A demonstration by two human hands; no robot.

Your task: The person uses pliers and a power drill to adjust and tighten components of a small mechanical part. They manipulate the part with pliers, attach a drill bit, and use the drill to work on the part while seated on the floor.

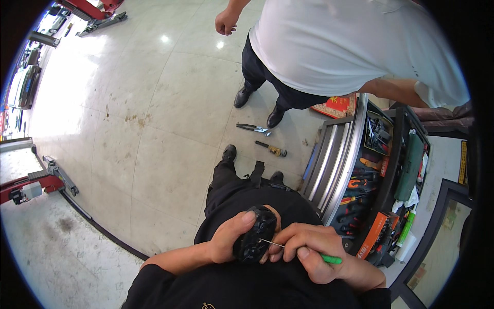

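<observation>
In front of my dark clothes, my left hand point(226, 241) grips a black moulded plastic part point(252, 242), thumb along its upper edge. The part is rounded, with small recesses on its face; its exact kind I cannot make out. My right hand point(314, 250) is closed around a slim screwdriver point(332, 259) with a green handle. Its thin metal shaft points left, and the tip meets the face of the black part near a small round hole. Some right fingertips lie close to the part's lower right edge.
A tool cart point(329, 159) stands to my right, its open top filled with pliers, screwdrivers and an orange box point(378, 234). Pliers point(253, 128) and a yellow wrench point(271, 149) lie on the floor ahead. A person in a white shirt point(329, 46) stands beyond. Red lift arms point(31, 186) are at left.
</observation>
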